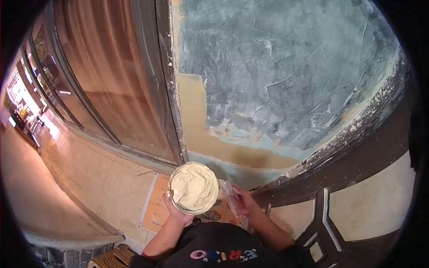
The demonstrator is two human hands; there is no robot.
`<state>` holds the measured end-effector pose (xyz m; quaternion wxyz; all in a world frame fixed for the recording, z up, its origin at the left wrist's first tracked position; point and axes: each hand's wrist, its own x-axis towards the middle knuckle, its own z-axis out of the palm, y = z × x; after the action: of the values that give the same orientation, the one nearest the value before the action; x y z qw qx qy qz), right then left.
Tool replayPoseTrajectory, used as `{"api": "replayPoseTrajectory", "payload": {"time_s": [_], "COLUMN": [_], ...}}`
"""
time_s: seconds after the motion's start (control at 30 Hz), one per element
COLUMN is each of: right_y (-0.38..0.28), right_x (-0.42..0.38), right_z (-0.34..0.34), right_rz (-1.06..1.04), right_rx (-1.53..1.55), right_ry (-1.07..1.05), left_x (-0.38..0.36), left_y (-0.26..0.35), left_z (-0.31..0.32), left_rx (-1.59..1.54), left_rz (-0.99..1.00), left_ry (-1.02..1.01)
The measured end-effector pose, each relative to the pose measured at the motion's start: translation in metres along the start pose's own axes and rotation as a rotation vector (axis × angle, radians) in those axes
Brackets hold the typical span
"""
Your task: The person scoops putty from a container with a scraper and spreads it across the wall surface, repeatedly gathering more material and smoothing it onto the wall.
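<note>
My left hand [178, 211] holds a round tub [191, 212] from its side and underneath. Thick cream-coloured paste [195, 186], swirled on top, fills the tub. My right hand [245, 202] is wrapped around a wide, flat scraper [229, 195], its blade smeared with pale residue and tilted close to the tub's right side. Beyond both hands stands a wall panel [286, 67] with a worn blue-grey face. A smooth tan strip [194, 105] runs down its left side and along its bottom.
A dark wooden frame [156, 67] with curtained glass borders the panel at left. Dark, chipped trim [344, 138] edges it at right. An orange printed sheet [154, 210] lies on the tiled floor [100, 178]. Something brown and ribbed [114, 258] sits at lower left.
</note>
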<state>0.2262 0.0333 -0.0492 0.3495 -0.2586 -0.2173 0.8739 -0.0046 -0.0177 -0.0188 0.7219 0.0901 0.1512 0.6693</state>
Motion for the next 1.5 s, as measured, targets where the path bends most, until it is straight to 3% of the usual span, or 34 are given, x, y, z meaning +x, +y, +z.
{"api": "replayPoseTrajectory", "payload": {"time_s": [0.2,0.3,0.43,0.6,0.67,0.73,0.8,0.87,0.9,0.97,1.0,1.07,1.2,1.5], "right_y": [0.029,0.040,0.044,0.032,0.028,0.026,0.018,0.008,0.007,0.003,0.000,-0.011,-0.014,-0.025], "right_x": [0.021,0.029,0.047,0.069,0.078,0.074,0.069,0.057,0.050,0.034,0.030,0.029,0.028,0.039], "right_z": [-0.004,0.006,0.009,0.010,-0.008,-0.004,0.009,0.034,0.037,0.039,0.044,0.059,0.108,0.128], "right_rz": [-0.001,0.058,-0.039,-0.100,-0.278,-0.340,-0.400,-0.584,-0.583,-0.720,-0.720,-1.101,-1.009,-1.059], "right_rx": [0.146,0.179,0.162,0.234,0.143,0.128,0.102,-0.156,-0.155,-0.760,-0.762,-1.678,-1.673,-1.909], "right_ry": [-0.016,0.138,0.332,0.514,0.436,0.497,0.548,0.768,0.771,0.701,0.703,0.528,0.404,0.279], "left_x": [0.003,0.003,0.007,0.006,0.009,0.009,0.011,0.015,0.016,0.021,0.024,0.028,0.032,0.028], "left_y": [0.004,0.006,0.013,0.020,0.025,0.034,0.042,0.053,0.061,0.072,0.076,0.082,0.092,0.098], "left_z": [-0.010,-0.013,0.005,-0.009,-0.015,-0.025,-0.030,-0.035,-0.038,-0.043,-0.046,-0.047,-0.046,-0.049], "left_rx": [0.067,0.103,0.180,0.130,0.120,0.059,0.042,0.026,0.022,0.016,0.011,0.004,0.052,0.145], "left_rz": [-0.020,-0.072,-0.150,-0.245,-0.273,-0.347,-0.297,-0.245,-0.224,-0.207,-0.186,-0.165,-0.136,-0.166], "left_ry": [-0.041,-0.027,-0.207,-0.089,-0.071,-0.004,0.001,0.009,0.024,0.040,0.034,0.029,0.030,0.054]}}
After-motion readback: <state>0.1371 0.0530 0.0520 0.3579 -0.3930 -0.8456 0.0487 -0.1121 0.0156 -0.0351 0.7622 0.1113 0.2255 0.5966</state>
